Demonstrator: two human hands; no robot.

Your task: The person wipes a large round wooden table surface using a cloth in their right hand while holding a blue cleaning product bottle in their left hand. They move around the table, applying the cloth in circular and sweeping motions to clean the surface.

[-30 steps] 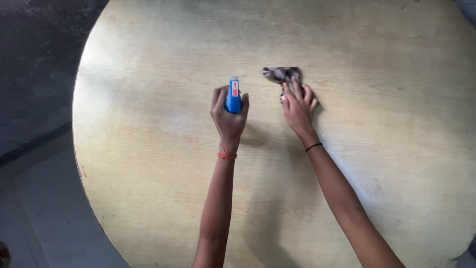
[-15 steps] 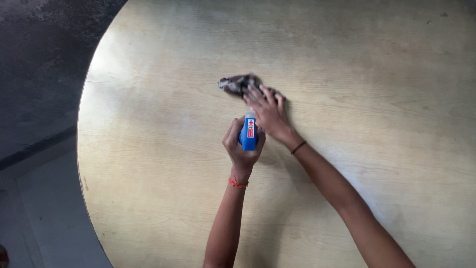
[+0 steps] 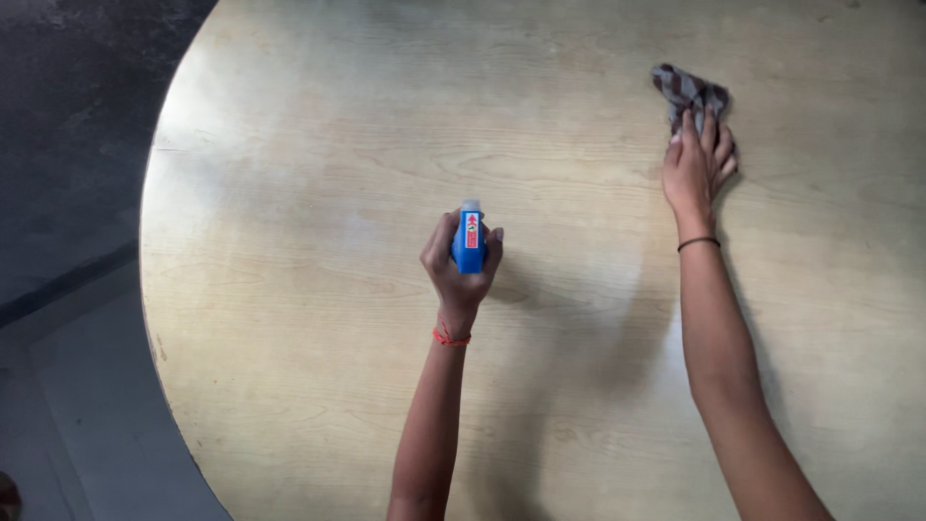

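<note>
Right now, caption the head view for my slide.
Left hand holds a blue spray bottle above a round wooden table while the right hand presses a patterned cloth flat.

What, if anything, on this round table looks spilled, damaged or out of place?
Nothing stands out. The left hand holds a blue bottle upright; the right hand presses a crumpled cloth flat on the wooden table. No spill shows.

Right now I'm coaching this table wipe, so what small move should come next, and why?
Probably draw the right hand and its cloth back toward the middle of the table. The cloth lies far out under a stretched arm, flat under the fingers, while a dull smeared patch shows nearer the left hand, which grips the blue spray bottle upright above the wood.
</note>
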